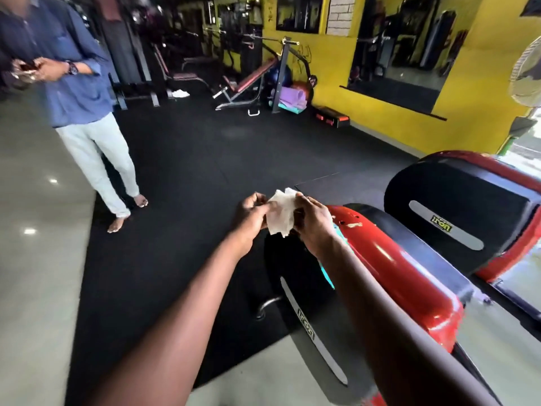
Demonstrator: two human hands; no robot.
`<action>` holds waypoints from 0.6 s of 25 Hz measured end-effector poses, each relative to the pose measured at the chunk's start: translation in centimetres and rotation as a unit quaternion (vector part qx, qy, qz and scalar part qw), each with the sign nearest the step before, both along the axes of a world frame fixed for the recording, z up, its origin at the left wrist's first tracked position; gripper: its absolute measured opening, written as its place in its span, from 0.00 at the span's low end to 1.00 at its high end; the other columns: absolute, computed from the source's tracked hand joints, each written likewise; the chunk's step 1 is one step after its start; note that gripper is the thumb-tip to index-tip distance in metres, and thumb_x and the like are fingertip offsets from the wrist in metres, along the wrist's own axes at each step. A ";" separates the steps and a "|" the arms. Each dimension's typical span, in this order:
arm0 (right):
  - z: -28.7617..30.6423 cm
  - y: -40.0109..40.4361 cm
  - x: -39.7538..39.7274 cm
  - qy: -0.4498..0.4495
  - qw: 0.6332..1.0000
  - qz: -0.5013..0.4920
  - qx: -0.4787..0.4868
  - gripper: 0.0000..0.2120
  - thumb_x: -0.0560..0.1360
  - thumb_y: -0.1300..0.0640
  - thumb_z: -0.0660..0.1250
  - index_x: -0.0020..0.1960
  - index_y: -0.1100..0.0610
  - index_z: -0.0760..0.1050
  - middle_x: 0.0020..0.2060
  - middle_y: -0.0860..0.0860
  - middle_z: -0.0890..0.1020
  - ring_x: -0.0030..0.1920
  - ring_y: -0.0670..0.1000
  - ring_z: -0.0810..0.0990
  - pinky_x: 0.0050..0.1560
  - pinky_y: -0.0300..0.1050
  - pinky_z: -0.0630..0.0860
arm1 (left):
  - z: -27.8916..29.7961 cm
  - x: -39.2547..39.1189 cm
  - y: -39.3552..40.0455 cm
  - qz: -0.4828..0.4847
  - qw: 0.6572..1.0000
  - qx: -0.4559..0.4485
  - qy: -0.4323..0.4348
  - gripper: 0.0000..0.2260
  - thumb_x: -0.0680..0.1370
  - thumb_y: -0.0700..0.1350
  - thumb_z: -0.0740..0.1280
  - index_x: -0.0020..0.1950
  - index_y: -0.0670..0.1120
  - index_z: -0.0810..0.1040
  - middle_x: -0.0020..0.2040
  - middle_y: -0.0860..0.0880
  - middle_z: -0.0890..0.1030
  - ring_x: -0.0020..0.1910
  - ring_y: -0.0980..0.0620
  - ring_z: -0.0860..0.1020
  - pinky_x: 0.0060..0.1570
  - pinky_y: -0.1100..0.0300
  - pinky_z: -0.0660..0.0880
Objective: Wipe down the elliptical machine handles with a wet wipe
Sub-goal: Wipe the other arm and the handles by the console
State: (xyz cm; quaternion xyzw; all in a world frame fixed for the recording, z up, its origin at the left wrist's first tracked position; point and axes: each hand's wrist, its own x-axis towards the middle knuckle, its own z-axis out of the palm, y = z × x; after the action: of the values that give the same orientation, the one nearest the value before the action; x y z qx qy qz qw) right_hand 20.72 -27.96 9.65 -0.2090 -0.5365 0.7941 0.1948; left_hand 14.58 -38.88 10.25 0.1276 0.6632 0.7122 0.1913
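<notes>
A crumpled white wet wipe [281, 213] is held between both hands above the black floor mat. My left hand [250, 218] pinches its left edge and my right hand [314, 222] grips its right side. Below and to the right stands the red and black elliptical machine [409, 282], seen from above with its black housings and grey label strips. Its handles are not in view.
A person in a blue shirt and light trousers [85, 118] stands barefoot at the left on the edge of the black mat [190, 171]. A weight bench [248, 83] and other gym gear line the far yellow wall. A fan [527, 74] stands at the right edge.
</notes>
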 end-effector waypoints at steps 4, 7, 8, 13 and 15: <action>1.2 0.5 -12.4 -0.007 0.999 -0.037 0.007 0.08 0.81 0.62 0.59 0.45 0.60 0.74 0.32 0.55 0.78 0.26 0.46 0.77 0.26 0.37 0.72 | 1.1 -13.7 0.7 -0.004 1.000 -0.016 -0.005 0.10 0.77 0.38 0.68 0.39 0.49 0.71 0.37 0.51 0.75 0.35 0.53 0.73 0.33 0.60 0.69; 2.1 2.3 -20.3 -0.003 0.997 -0.069 0.015 0.10 0.81 0.64 0.58 0.43 0.60 0.73 0.29 0.52 0.76 0.22 0.43 0.74 0.22 0.35 0.69 | 1.8 -22.3 2.4 -0.027 0.999 0.007 -0.024 0.11 0.75 0.36 0.69 0.39 0.48 0.71 0.37 0.50 0.75 0.36 0.51 0.74 0.32 0.60 0.70; 1.6 3.2 -23.2 0.000 0.997 -0.071 0.018 0.10 0.81 0.64 0.58 0.42 0.59 0.74 0.29 0.53 0.75 0.22 0.44 0.73 0.22 0.35 0.68 | 1.7 -25.1 3.1 -0.034 0.999 0.013 -0.026 0.11 0.75 0.35 0.69 0.38 0.48 0.71 0.36 0.50 0.74 0.36 0.51 0.74 0.33 0.60 0.70; -1.0 8.4 -37.5 -0.004 0.995 -0.100 -0.023 0.10 0.80 0.60 0.59 0.41 0.57 0.75 0.31 0.52 0.76 0.28 0.47 0.74 0.29 0.39 0.68 | 0.2 -39.2 8.6 -0.103 0.994 -0.002 -0.034 0.13 0.76 0.32 0.67 0.38 0.47 0.69 0.37 0.49 0.73 0.37 0.51 0.74 0.37 0.58 0.70; -1.3 11.6 -43.9 -0.001 0.994 -0.098 -0.049 0.11 0.80 0.56 0.61 0.40 0.56 0.75 0.30 0.51 0.75 0.30 0.49 0.73 0.32 0.42 0.66 | 0.3 -45.7 11.9 -0.125 0.992 -0.028 -0.020 0.12 0.76 0.34 0.68 0.38 0.48 0.70 0.38 0.49 0.74 0.38 0.50 0.75 0.38 0.57 0.70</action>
State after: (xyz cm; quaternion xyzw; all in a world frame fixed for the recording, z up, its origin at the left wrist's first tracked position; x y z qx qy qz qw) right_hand -23.20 -16.39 8.36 -0.2706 -0.4746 0.7961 0.2603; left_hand -31.17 -27.02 10.56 0.1892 0.6581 0.6661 0.2957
